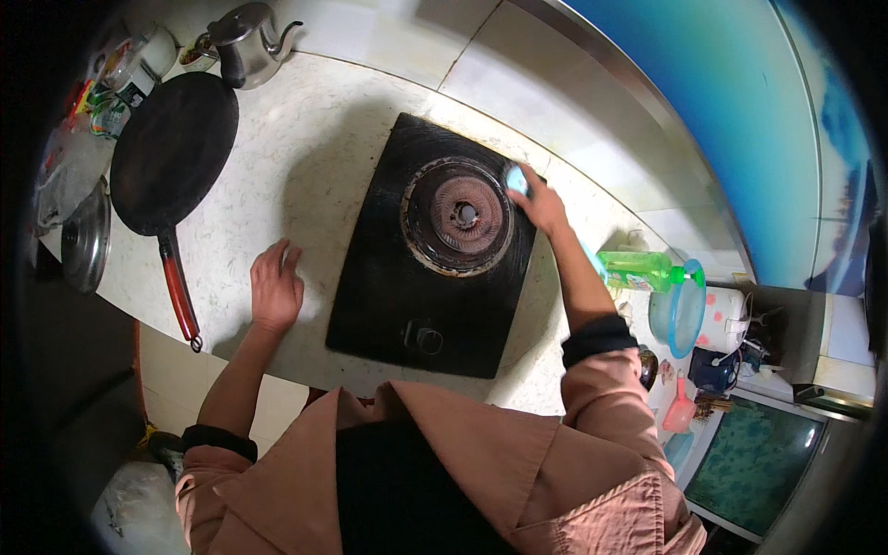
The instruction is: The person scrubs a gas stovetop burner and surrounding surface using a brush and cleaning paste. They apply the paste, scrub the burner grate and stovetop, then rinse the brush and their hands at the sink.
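A black single-burner gas stove (409, 298) lies on the pale marbled counter (333, 111) before me. Its round ribbed burner (466, 214) sits inside a crusted, rust-stained ring, and a control knob (429, 340) is at the near end. At the stove's far right edge, my right hand (543, 206) grips a light blue and white sponge or folded cloth (517, 180) against the surface, partly covered by the fingers. To the left of the stove, my left hand (276, 286) is over the counter with nothing in it, fingers slightly bent. Whether it touches the counter I cannot tell.
At left are a black flat pan (177, 152) with a red-and-black handle, a steel kettle (246, 48) and a metal lid (87, 239). On the right stand a green pump bottle (633, 270), a blue basin (676, 316) and a pink scoop (680, 409). A tiled wall (541, 90) bounds the back.
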Available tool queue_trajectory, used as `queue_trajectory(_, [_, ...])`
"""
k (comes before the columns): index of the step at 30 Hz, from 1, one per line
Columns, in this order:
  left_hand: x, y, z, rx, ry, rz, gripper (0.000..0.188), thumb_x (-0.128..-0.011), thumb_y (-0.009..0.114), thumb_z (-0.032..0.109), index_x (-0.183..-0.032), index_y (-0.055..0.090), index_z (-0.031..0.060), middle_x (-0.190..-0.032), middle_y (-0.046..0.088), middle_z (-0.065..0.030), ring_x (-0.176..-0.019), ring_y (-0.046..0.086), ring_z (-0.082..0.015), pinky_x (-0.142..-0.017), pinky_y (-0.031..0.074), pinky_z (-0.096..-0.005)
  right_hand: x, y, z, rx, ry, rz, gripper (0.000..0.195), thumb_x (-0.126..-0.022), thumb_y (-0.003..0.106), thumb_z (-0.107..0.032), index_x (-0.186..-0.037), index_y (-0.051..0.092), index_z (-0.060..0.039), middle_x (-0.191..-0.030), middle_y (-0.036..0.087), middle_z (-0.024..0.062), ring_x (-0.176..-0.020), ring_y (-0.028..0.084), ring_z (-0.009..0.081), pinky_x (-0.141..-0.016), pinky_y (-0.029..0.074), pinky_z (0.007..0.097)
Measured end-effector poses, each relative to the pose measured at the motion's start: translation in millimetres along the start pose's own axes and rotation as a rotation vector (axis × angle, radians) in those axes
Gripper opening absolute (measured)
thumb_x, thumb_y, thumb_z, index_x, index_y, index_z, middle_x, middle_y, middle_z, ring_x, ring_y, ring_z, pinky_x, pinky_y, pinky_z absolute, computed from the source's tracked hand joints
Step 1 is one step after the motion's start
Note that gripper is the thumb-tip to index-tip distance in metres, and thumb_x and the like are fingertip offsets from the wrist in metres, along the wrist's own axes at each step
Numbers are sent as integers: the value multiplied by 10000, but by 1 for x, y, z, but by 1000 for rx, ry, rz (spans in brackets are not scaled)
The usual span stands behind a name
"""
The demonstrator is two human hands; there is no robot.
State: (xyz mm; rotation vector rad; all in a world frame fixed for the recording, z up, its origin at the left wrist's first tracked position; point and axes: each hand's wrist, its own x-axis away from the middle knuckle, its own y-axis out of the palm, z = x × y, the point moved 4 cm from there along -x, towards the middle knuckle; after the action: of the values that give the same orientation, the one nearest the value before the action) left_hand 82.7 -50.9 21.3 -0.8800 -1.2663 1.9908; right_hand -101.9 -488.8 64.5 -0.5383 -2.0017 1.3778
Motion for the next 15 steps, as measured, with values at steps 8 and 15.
queue_trajectory(8, [6,-4,-4,-43,0,3,461,-727,507,45,-1188,519,45,-1287,437,-134,-1170,414,-301,-1015,293,-423,-50,4,-85,34,-252,-74,659,-783,605,-528,-1351,372,-287,-1132,596,183,-1042,570,352,-874,454,423])
queue_trajectory(15, [6,1,-1,-17,-33,-15,473,-717,527,40,-1189,531,59,-1284,441,-115,-1175,412,-284,-1022,293,-416,82,25,23,-193,33,-65,737,-816,600,-479,-1410,291,-174,-1207,549,213,-1065,562,372,-918,439,402])
